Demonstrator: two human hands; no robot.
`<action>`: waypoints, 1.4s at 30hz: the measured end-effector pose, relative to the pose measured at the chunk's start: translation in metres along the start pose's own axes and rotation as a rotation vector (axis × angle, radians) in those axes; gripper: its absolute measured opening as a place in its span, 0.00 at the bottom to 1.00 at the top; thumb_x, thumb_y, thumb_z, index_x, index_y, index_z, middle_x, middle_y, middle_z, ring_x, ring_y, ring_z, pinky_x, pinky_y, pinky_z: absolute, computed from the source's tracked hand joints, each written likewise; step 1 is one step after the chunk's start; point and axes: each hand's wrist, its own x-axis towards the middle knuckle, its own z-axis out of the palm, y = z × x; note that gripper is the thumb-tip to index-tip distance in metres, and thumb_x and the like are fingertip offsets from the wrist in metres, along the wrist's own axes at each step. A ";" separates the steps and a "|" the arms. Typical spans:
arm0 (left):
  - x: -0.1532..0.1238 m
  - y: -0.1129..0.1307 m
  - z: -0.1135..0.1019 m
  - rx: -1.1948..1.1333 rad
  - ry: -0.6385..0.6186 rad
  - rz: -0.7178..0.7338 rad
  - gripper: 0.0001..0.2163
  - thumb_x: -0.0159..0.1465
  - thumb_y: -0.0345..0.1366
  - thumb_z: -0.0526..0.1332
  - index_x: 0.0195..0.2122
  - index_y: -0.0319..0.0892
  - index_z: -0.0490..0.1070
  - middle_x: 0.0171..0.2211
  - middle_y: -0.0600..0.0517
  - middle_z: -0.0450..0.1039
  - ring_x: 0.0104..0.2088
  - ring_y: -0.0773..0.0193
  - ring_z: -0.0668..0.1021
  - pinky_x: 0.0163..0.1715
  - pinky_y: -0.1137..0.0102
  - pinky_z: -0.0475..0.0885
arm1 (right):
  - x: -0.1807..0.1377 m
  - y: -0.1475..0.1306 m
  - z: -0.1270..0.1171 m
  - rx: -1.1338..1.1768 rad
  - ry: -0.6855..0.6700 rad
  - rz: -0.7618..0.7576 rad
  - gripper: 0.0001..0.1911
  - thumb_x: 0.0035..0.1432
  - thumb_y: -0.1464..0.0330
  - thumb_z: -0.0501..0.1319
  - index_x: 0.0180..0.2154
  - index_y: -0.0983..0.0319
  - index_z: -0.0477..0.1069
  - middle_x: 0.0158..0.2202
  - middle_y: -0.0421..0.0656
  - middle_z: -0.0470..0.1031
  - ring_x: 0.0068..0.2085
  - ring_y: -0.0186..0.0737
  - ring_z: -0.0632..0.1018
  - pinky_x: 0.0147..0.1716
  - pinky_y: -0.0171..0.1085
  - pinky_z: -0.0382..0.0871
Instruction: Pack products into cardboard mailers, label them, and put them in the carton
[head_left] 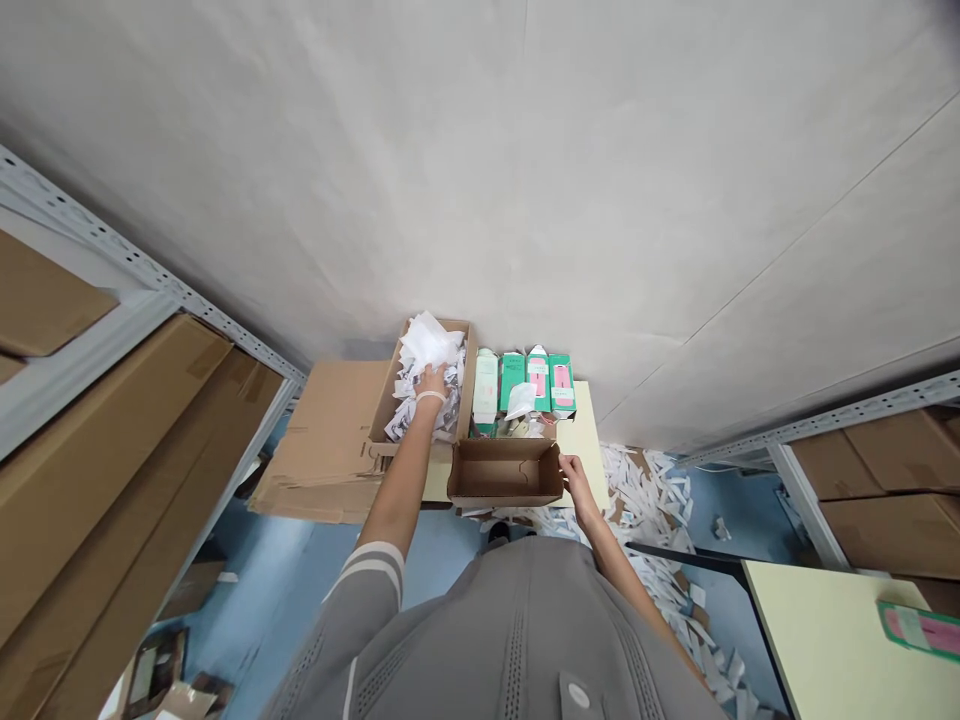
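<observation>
My left hand (432, 381) reaches into a cardboard carton filled with crumpled white paper scraps (427, 340). Its fingers are spread against the paper. At the table's near edge, an open-topped small brown cardboard box (506, 478) stands in front of me. My right hand (573, 474) grips this box by its right-hand wall, thumb and fingers pinched on the cardboard. Only the bare bottom and inner walls show inside it. Just behind it is another opening with a white packet (521, 400) and other small items that I cannot make out.
Several green and pink product boxes (538, 378) stand against the wall. Flattened cardboard (330, 430) lies at left. Paper strips (652, 500) cover the floor at right. Shelves with large cartons (135, 440) flank both sides. A second table (840, 640) holds a green-pink box.
</observation>
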 end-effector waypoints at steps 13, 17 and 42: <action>-0.019 -0.012 0.026 0.035 -0.045 0.027 0.21 0.60 0.31 0.60 0.55 0.42 0.63 0.49 0.39 0.71 0.47 0.53 0.75 0.42 0.66 0.67 | -0.005 -0.003 0.004 -0.137 0.020 -0.143 0.21 0.46 0.49 0.64 0.29 0.57 0.61 0.29 0.38 0.64 0.30 0.38 0.65 0.31 0.37 0.60; -0.021 -0.015 0.016 0.020 0.004 0.012 0.20 0.60 0.33 0.61 0.54 0.42 0.65 0.47 0.42 0.73 0.47 0.53 0.76 0.43 0.66 0.67 | -0.006 -0.004 0.004 -0.135 0.024 -0.136 0.20 0.46 0.51 0.65 0.29 0.57 0.61 0.28 0.37 0.63 0.29 0.37 0.65 0.30 0.37 0.60; -0.053 -0.040 0.001 -0.023 0.156 0.084 0.14 0.65 0.40 0.55 0.51 0.47 0.69 0.50 0.44 0.69 0.51 0.51 0.72 0.48 0.62 0.66 | -0.010 0.002 0.010 -0.185 0.005 -0.192 0.19 0.45 0.51 0.64 0.27 0.57 0.61 0.28 0.37 0.65 0.30 0.38 0.65 0.33 0.38 0.61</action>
